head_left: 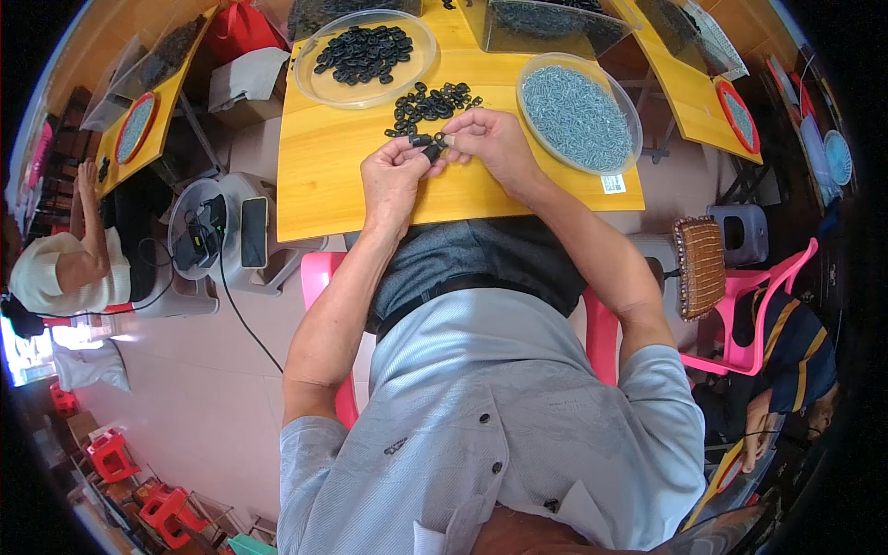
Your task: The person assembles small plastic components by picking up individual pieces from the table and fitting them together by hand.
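Note:
Over the front part of the yellow table (324,180), my two hands meet at fingertip height. Between the thumb and fingers of my left hand (390,183) are small black plastic pieces (421,141). Opposite it, my right hand (499,153) pinches a small black ringed piece (439,139) against them; the fingers partly hide how the pieces join. Just beyond the hands lies a loose heap of black oval pieces (433,102). To the right, a round clear dish (633,139) is filled with silvery screws (575,116).
Another clear dish (344,92), far left on the table, holds black oval pieces. Clear bins (555,35) stand at the back. A phone (254,231) lies on a stool at left. Co-workers sit at left (79,264) and lower right (795,361). A pink chair (740,314) stands at right.

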Demonstrator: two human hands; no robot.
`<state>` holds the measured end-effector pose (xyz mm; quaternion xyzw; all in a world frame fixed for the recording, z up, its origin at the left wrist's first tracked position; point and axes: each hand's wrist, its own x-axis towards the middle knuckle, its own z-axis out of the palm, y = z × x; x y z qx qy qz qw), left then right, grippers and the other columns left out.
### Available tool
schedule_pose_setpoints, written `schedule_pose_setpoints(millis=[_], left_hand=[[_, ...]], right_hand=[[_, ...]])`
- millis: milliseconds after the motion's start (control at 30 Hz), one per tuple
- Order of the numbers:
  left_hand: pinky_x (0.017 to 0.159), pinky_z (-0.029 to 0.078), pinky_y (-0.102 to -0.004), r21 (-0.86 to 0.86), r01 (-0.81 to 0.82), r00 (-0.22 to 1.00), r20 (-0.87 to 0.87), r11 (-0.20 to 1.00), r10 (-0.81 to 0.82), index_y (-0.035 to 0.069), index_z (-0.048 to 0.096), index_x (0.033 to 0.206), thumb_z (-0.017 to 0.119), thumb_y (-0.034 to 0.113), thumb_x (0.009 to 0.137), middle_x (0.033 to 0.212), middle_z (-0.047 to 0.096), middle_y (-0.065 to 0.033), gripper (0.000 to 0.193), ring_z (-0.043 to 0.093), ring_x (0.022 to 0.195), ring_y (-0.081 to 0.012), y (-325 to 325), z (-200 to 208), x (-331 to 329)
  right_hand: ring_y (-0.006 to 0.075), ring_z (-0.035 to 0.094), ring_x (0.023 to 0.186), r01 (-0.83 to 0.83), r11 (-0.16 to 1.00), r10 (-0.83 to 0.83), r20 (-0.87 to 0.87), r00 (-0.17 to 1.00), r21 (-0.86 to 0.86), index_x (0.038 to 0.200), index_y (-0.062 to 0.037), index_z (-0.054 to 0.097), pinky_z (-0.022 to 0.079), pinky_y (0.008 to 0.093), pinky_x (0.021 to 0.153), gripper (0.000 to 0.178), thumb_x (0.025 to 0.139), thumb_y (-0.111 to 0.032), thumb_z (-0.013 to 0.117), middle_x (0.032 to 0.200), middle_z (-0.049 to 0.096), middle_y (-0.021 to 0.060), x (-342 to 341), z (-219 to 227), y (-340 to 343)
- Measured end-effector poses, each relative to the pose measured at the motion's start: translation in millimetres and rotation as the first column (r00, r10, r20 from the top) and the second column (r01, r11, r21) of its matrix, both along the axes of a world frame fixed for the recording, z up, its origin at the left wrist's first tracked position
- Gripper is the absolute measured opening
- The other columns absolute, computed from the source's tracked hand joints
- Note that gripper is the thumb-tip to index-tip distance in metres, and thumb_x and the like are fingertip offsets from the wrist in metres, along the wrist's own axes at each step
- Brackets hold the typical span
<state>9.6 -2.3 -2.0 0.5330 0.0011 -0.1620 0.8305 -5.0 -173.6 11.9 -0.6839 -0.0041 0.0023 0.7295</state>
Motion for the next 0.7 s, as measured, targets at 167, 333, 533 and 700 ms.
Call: schedule_pose_setpoints(millis=[167,333,533,700], left_hand=[[0.067,0.056,-0.0221,-0.001,-0.006,1.0,0.008,1.0,0.006,-0.006,0.062,0.099,0.061,-0.006,0.086,0.09,0.07,-0.0138,0.013,0.069,0.075,-0.016,0.2,-0.8,-0.5],[0.067,0.056,-0.0223,0.021,-0.014,0.999,0.032,1.0,0.013,-0.006,0.061,0.098,0.061,-0.007,0.086,0.089,0.07,-0.0144,0.012,0.069,0.075,-0.0159,-0.2,1.5,-3.4],[0.067,0.054,-0.022,0.028,0.004,0.995,0.104,1.0,-0.007,-0.006,0.061,0.098,0.062,-0.007,0.084,0.089,0.07,-0.014,0.014,0.068,0.076,-0.0147,-2.4,-0.9,-3.9],[0.07,0.054,-0.0237,0.255,0.02,0.937,0.333,0.967,-0.107,-0.006,0.059,0.109,0.062,-0.008,0.084,0.088,0.069,-0.0116,0.025,0.066,0.075,-0.0142,0.8,-12.6,-1.5]], right_hand=[[0.0093,0.061,0.064,-0.013,1.0,0.013,0.018,1.0,-0.015,0.096,0.0017,0.067,0.047,0.0213,0.058,0.013,0.084,-0.003,0.064,0.076,0.067,0.0061,0.3,-0.3,-0.6],[0.0112,0.062,0.068,-0.032,0.999,0.033,0.003,0.999,-0.031,0.095,0.0042,0.066,0.048,0.0229,0.063,0.013,0.085,-0.003,0.062,0.078,0.066,0.0077,-1.9,1.4,0.0],[0.012,0.062,0.067,-0.038,0.999,0.037,-0.005,0.999,-0.029,0.095,0.0042,0.066,0.048,0.0235,0.063,0.014,0.084,-0.003,0.063,0.076,0.066,0.0075,-2.4,0.8,-2.3],[0.0114,0.061,0.063,-0.138,0.987,0.134,-0.058,0.989,-0.077,0.094,0.0026,0.066,0.047,0.0227,0.058,0.013,0.083,-0.005,0.065,0.074,0.065,0.0061,2.0,7.8,-12.9]])
